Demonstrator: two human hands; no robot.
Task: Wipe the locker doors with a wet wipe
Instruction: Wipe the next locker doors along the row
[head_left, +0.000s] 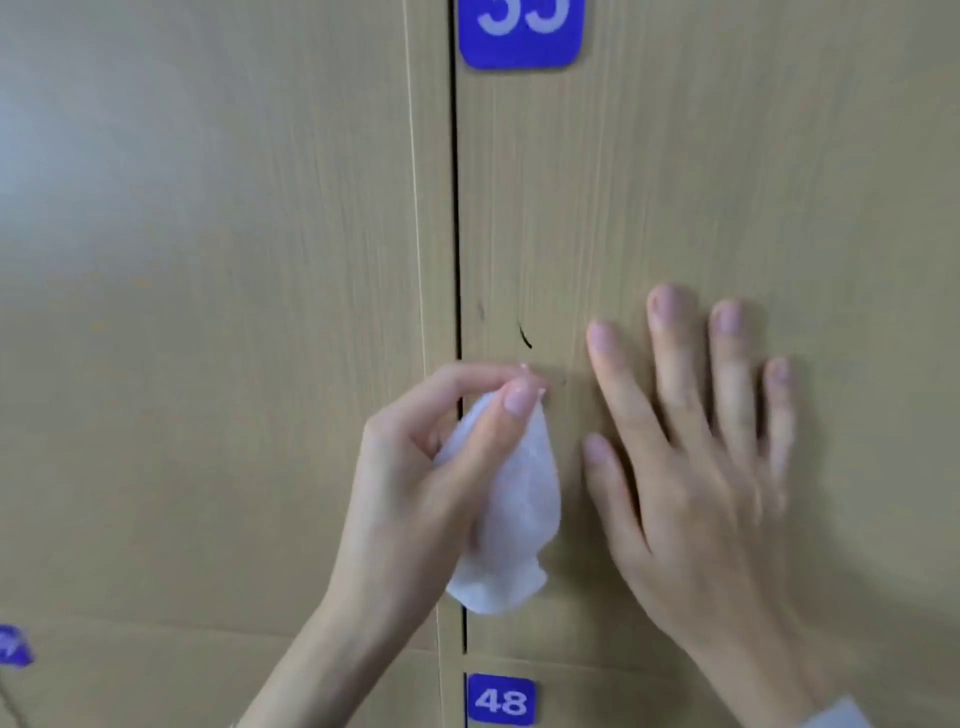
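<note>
Left hand (415, 467) pinches the wet wipe (514, 514) at its top edge, low on the locker door (727, 182), beside the gap. Right hand (696, 441) lies flat on the door, fingers straight, grasping nothing. A dark mark (524, 335) sits just above the wipe. Suggested: bunch the wipe under the fingertips and rub firmly over the mark, bracing with the flat hand.

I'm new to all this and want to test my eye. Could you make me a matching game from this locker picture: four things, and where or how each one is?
Things:
1. left hand
2. right hand
3. dark mark
4. label 48

States:
A. flat on the door, fingers straight
B. blue, at the bottom
C. pinching the white wet wipe
D. just above the wipe

Pairs: 1-C, 2-A, 3-D, 4-B
</note>
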